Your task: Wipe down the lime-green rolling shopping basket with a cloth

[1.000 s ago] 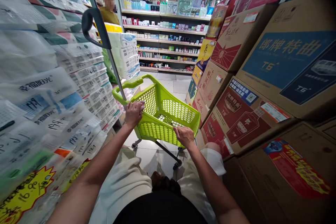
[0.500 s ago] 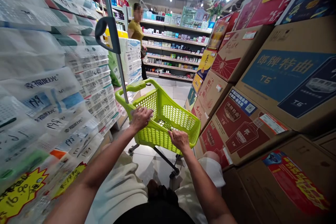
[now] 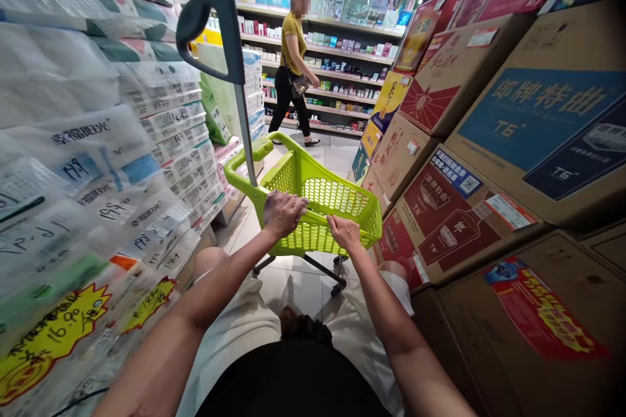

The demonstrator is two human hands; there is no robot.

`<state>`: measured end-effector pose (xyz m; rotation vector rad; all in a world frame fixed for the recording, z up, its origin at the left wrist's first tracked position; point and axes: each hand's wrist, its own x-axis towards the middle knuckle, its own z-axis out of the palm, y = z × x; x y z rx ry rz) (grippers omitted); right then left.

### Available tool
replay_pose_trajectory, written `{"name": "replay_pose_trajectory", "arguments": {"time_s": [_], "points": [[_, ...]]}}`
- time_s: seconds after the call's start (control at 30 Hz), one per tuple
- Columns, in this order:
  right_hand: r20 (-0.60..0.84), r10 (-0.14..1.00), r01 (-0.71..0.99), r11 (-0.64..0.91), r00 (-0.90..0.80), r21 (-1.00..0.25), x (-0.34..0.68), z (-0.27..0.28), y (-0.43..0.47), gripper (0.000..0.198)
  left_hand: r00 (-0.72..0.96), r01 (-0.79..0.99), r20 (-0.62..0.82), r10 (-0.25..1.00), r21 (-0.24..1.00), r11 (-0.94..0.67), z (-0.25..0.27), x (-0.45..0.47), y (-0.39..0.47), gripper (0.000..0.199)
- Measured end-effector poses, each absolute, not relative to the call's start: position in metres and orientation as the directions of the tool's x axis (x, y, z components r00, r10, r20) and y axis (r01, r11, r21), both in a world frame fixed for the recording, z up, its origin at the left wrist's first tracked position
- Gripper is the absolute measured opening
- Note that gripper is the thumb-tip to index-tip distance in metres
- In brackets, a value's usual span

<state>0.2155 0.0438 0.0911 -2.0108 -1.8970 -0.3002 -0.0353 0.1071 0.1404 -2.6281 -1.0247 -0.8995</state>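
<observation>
A lime-green shopping cart basket [image 3: 337,194] with perforated walls stands in front of me, on a dark wheeled frame [image 3: 320,266]. On the left part of its near rim my left hand [image 3: 284,214] presses down, fingers curled over a crumpled greyish cloth [image 3: 270,201] that is mostly hidden. My right hand [image 3: 344,232] is closed around the near rim farther right, thumb on top. A metal pole [image 3: 246,127] with a dark grey loop handle [image 3: 235,39] rises from the basket's left corner. Little of the basket's inside shows.
Stacked packs of tissue paper [image 3: 88,137] line the left side, with yellow price signs [image 3: 56,339]. Cardboard cartons [image 3: 552,111] are piled close on the right. A person in a yellow top [image 3: 293,45] walks ahead, before shelves of small goods [image 3: 342,71].
The cart and both hands now appear farther right in view, and my left hand is nearer the right one. The person ahead has walked rightward into full view. My view has tilted down.
</observation>
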Motion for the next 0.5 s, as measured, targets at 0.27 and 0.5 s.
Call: {"name": "replay_pose_trajectory", "arguments": {"time_s": [0.27,0.5], "points": [[0.426,0.902,0.988,-0.003,0.069,-0.154,0.224,0.086,0.042,0.048,0.634,0.621,0.633,0.445,-0.074,-0.78,0.142,-0.051,0.12,0.032],[0.483,0.872,0.99,-0.017,0.084,-0.142,0.223,0.08,0.043,0.051,-0.038,0.713,0.778,0.627,0.461,-0.529,0.078,-0.061,0.119,0.032]]}}
